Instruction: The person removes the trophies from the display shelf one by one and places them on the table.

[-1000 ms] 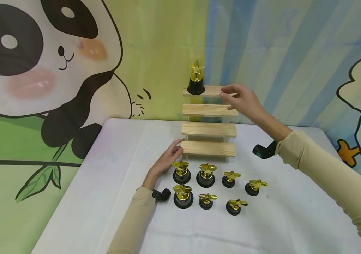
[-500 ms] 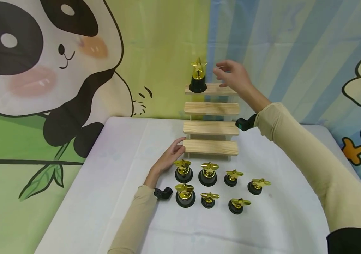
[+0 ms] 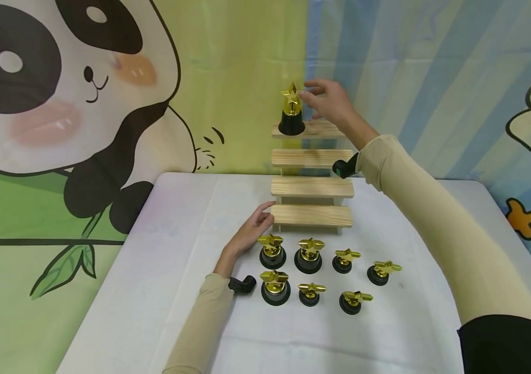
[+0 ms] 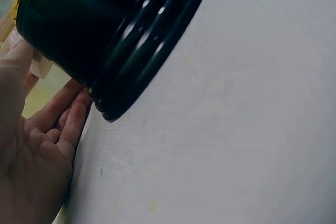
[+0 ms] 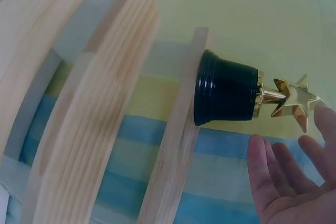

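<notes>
Standing upright on the top shelf (image 3: 314,130), the gold-starred, black-based trophy (image 3: 291,111).

Left wrist view: black trophy base (image 4: 100,30) cut by top edge, its gold top hidden; left hand (image 4: 31,156) cut by left and bottom edges. Right wrist view: right hand (image 5: 294,182) cut by bottom-right corner; whether fingertips touch star trophy (image 5: 247,95) unclear. Head view: stepped wooden shelf (image 3: 312,158) right end hidden behind sleeve.

Panda-print backdrop (image 3: 59,104) behind white table (image 3: 162,291); blue-striped curtain (image 3: 410,78) at right. Seven small star trophies (image 3: 310,294) stand on table.
</notes>
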Demonstrator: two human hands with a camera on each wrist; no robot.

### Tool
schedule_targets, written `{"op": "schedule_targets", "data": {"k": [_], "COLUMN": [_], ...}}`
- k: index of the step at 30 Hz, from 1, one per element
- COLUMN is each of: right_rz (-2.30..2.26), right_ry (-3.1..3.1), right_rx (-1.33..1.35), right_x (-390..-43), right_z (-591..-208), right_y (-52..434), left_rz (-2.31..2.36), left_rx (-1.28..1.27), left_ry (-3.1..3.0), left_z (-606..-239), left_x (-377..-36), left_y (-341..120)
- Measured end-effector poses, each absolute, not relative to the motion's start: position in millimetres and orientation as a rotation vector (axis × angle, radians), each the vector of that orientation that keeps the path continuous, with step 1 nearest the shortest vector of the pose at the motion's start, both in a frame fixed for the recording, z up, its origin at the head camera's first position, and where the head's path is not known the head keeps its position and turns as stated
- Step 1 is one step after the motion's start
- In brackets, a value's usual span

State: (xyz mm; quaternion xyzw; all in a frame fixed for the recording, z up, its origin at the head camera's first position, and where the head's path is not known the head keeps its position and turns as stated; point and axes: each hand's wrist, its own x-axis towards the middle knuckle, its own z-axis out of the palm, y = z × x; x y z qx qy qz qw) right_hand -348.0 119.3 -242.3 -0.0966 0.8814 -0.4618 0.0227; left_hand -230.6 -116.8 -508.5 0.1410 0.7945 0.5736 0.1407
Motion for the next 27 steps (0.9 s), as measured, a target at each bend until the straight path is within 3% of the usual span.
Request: {"op": "schedule_targets", "data": {"k": [27], "right_rz": [-1.365], "right_ry": [2.796], "right_rx": [-0.376], "right_x": [-353.1], "right_z": [-247.9], "right_y": [116.3], "left_rz": [1.664], "left_rx": [0.381], "left_ry": [2.287], "left_z": [-506.1], "left_x": [-224.4], "left_y": [-109.9]}}
